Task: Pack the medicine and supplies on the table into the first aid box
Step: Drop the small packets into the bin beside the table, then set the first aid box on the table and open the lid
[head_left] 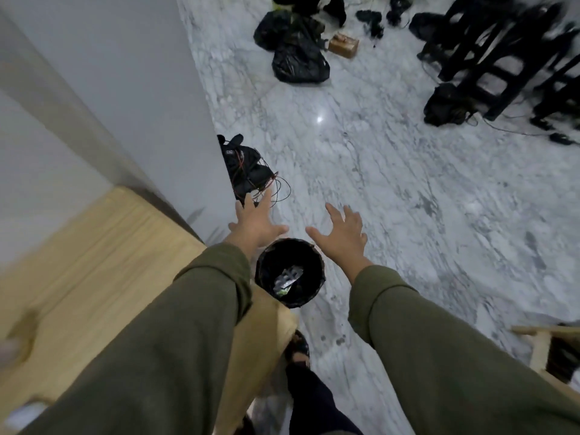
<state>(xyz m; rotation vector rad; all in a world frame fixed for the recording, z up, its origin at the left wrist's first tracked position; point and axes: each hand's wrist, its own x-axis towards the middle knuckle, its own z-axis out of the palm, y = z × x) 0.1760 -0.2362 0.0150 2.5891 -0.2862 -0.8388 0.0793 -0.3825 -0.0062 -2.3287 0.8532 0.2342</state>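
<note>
My left hand (255, 222) and my right hand (342, 235) are both stretched out over the floor with fingers spread and nothing in them. Just below and between them stands a small black waste bin (266, 265) on the marble floor. Inside it lies a silvery blister pack (288, 276) with a green scrap. The wooden table (94, 262) is at my left under my left sleeve. The first aid box is not in view. A blurred pale object (12, 353) sits at the table's near left edge.
A white wall (119, 105) rises left of the table. A black bag with red wires (248, 171) lies by the wall corner. Black rubbish bags (298, 58), a brown box (343, 45) and dark stools (502, 58) stand farther off. A wooden chair (539, 346) is at lower right.
</note>
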